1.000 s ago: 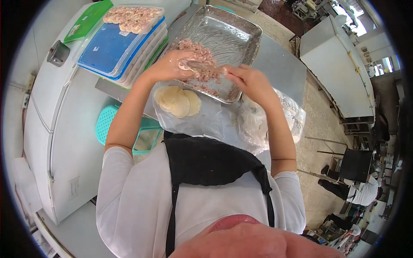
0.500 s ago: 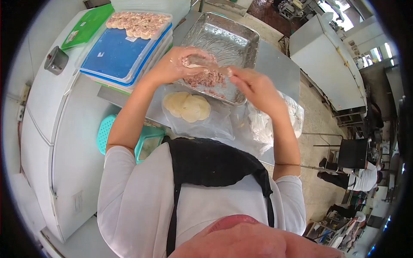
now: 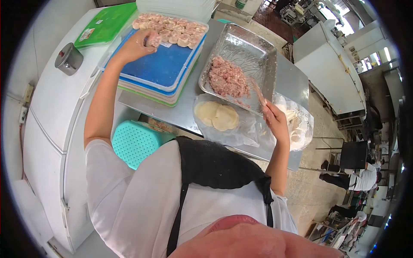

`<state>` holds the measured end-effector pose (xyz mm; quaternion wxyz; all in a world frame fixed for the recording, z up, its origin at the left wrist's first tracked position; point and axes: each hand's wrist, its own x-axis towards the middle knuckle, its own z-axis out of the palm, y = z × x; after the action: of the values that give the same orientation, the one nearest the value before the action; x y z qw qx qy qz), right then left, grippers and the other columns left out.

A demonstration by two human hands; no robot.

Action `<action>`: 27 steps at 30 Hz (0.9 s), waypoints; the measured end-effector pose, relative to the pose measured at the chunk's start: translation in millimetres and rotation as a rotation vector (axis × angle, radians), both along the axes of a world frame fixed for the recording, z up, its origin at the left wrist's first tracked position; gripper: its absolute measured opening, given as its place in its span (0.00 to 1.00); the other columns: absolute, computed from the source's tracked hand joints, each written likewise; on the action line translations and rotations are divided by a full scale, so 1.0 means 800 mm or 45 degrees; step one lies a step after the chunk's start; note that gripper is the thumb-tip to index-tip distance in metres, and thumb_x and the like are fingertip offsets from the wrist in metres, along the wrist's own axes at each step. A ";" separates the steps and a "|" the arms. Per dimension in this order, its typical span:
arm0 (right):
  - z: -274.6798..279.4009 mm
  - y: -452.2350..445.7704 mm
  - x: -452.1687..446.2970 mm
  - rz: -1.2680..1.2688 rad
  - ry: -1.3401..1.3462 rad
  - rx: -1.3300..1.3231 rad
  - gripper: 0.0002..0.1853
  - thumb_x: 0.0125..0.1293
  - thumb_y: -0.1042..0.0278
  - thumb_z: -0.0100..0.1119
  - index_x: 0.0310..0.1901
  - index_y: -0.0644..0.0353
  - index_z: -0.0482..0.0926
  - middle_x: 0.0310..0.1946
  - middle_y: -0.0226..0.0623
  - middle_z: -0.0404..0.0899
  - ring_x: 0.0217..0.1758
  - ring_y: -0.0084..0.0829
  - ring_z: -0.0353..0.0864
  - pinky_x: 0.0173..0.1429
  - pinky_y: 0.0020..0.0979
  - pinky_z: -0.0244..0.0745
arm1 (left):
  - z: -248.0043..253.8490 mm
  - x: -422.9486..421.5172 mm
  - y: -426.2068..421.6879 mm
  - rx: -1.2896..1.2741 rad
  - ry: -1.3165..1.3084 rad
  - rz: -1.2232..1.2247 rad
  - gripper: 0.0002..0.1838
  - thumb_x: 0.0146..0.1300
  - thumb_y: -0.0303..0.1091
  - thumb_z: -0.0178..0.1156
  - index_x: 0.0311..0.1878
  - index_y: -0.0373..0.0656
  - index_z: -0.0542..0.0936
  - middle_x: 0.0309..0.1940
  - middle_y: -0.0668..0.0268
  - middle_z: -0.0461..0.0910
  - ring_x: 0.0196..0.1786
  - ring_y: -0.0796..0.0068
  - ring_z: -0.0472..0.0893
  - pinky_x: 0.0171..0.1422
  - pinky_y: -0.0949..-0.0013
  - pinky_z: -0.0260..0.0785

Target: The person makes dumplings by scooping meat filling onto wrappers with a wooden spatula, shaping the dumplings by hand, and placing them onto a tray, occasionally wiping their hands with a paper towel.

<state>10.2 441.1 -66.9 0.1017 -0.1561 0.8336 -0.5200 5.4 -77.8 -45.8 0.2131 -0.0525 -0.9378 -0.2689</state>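
My left hand (image 3: 138,44) is over the blue-lined tray (image 3: 150,64), its fingers closed round a small meat-filled dumpling (image 3: 152,39), beside rows of filled dumplings (image 3: 176,30). Low at the right, my right hand (image 3: 274,117) grips a thin spatula (image 3: 257,91), whose tip is by the minced meat (image 3: 228,77) in the metal pan (image 3: 270,69). Round pale wrappers (image 3: 216,115) lie overlapping on a plastic sheet (image 3: 241,135) in front of the pan. A plastic bag (image 3: 303,124) with pale contents is beside my right wrist.
A green lid (image 3: 107,25) and a metal pot (image 3: 69,59) stand on the white freezer (image 3: 47,103) at the left. Below the steel table (image 3: 286,77) is a turquoise stool (image 3: 137,144). Other people (image 3: 365,177) are far off at the right.
My left hand has moved from over the pan to the blue-lined tray with the dumpling. My right hand has drawn back toward me, lower, with the spatula. The view has shifted left.
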 end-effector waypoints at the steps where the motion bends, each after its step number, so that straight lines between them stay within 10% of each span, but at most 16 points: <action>1: -0.005 0.001 0.009 -0.009 0.001 -0.002 0.17 0.70 0.64 0.54 0.57 0.62 0.76 0.26 0.24 0.74 0.24 0.14 0.68 0.27 0.17 0.62 | -0.002 -0.009 -0.015 -0.045 -0.041 0.033 0.33 0.49 0.36 0.68 0.60 0.40 0.70 0.42 0.56 0.79 0.46 0.56 0.79 0.52 0.60 0.70; 3: -0.013 0.001 0.027 -0.144 -0.163 -0.131 0.18 0.71 0.63 0.52 0.59 0.58 0.75 0.21 0.19 0.66 0.17 0.09 0.57 0.21 0.15 0.49 | 0.001 -0.026 -0.033 0.000 -0.103 0.078 0.35 0.50 0.36 0.68 0.63 0.40 0.67 0.42 0.54 0.79 0.46 0.55 0.78 0.52 0.60 0.70; 10: -0.035 -0.004 0.058 -0.274 -0.255 -0.236 0.18 0.72 0.62 0.51 0.59 0.58 0.75 0.21 0.20 0.66 0.17 0.10 0.57 0.20 0.15 0.50 | -0.031 -0.087 -0.053 -0.090 -0.105 0.096 0.47 0.52 0.35 0.67 0.74 0.48 0.52 0.53 0.48 0.76 0.53 0.51 0.78 0.55 0.61 0.71; 27: -0.035 0.001 0.023 -0.169 -0.247 -0.117 0.17 0.72 0.63 0.51 0.58 0.59 0.75 0.20 0.18 0.65 0.18 0.10 0.58 0.21 0.15 0.52 | -0.002 -0.062 -0.057 -0.164 -0.084 0.049 0.42 0.52 0.18 0.46 0.73 0.59 0.57 0.63 0.51 0.70 0.64 0.51 0.70 0.68 0.60 0.62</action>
<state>28.6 442.2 -94.7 0.1400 -0.0543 0.8037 -0.5759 -44.6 -123.1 -47.7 0.1834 -0.0394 -0.9605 -0.2054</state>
